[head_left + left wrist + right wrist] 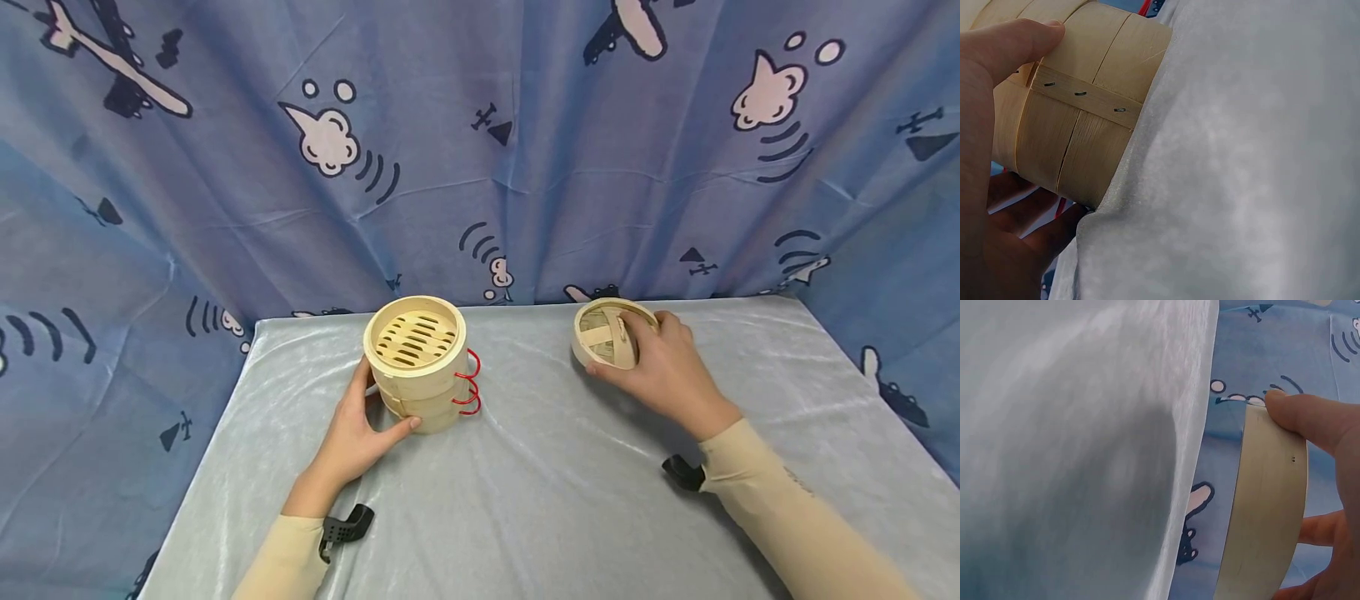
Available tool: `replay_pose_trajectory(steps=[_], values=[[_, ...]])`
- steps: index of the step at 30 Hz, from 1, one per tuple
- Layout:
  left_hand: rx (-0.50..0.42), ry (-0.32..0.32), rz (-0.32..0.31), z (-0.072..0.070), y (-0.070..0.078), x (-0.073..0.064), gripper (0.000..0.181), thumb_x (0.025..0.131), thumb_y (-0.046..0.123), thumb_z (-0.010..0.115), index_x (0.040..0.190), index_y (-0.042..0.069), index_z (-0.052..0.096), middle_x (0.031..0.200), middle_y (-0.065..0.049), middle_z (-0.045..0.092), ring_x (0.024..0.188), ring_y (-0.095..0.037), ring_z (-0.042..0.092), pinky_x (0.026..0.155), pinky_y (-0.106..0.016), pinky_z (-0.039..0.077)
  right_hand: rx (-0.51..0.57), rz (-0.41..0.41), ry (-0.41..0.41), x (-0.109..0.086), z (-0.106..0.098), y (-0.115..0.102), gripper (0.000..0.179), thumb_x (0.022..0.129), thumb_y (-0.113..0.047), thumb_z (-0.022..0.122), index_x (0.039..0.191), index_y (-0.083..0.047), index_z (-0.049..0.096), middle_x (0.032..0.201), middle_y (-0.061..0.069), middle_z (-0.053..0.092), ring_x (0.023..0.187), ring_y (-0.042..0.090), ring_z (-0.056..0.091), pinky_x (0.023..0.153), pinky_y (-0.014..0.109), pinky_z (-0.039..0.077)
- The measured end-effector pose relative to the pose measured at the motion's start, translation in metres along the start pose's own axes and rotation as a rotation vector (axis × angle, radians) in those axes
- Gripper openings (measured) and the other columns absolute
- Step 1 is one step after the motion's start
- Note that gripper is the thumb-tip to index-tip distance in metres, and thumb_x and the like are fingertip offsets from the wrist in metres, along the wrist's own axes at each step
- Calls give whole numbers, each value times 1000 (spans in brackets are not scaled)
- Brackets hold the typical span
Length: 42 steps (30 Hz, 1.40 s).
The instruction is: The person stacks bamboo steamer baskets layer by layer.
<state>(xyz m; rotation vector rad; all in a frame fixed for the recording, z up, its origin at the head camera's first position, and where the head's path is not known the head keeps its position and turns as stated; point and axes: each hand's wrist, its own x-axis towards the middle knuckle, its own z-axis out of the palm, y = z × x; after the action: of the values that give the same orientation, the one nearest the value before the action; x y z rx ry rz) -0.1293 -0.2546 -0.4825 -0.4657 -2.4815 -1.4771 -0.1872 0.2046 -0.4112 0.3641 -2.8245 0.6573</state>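
A stacked bamboo steamer (pixel 420 367) stands on the table left of centre, its slatted top tier uncovered and red loops (pixel 470 383) on its right side. My left hand (pixel 358 442) holds the stack from the left, thumb on the near wall and fingers round the far side. In the left wrist view the steamer wall (pixel 1085 106) shows a stapled bamboo strip. To the right, my right hand (pixel 667 367) grips the round bamboo steamer lid (pixel 600 342) by its rim. The right wrist view shows the lid's side (pixel 1263 506) held up off the cloth.
A pale grey velvety cloth (pixel 525 500) covers the table. Behind it and along both sides hangs a blue curtain (pixel 450 150) printed with planes and clouds. Black wrist straps (pixel 348 527) show on both forearms.
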Motion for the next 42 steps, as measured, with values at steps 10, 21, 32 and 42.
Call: replay_pose_trajectory(steps=[10, 21, 32, 42], values=[[-4, -3, 1, 0, 2, 0, 125, 84, 22, 98, 177, 30, 14, 173, -3, 37, 146, -30, 51, 118, -51, 48, 30, -21, -2, 5, 3, -22, 96, 83, -65, 88, 152, -5, 57, 142, 44, 46, 128, 64, 44, 94, 77, 45], [4, -3, -1, 0, 2, -1, 126, 84, 23, 98, 177, 30, 14, 173, -3, 37, 146, -30, 51, 117, -50, 48, 52, -49, -5, 10, 4, -41, 96, 84, -65, 88, 156, -9, 56, 147, 46, 42, 134, 64, 41, 101, 80, 43], [7, -12, 3, -1, 3, -1, 126, 85, 24, 98, 177, 31, 13, 174, -2, 35, 147, -30, 50, 118, -49, 47, 47, -121, 29, 15, 2, -61, 93, 81, -60, 91, 153, -11, 60, 142, 42, 46, 128, 61, 45, 96, 74, 48], [12, -7, 3, -1, 1, -1, 126, 84, 24, 98, 177, 30, 13, 173, -3, 36, 145, -31, 51, 117, -50, 48, 40, -159, 29, 25, -2, -92, 92, 81, -63, 89, 153, -14, 60, 141, 39, 47, 126, 55, 46, 97, 68, 49]])
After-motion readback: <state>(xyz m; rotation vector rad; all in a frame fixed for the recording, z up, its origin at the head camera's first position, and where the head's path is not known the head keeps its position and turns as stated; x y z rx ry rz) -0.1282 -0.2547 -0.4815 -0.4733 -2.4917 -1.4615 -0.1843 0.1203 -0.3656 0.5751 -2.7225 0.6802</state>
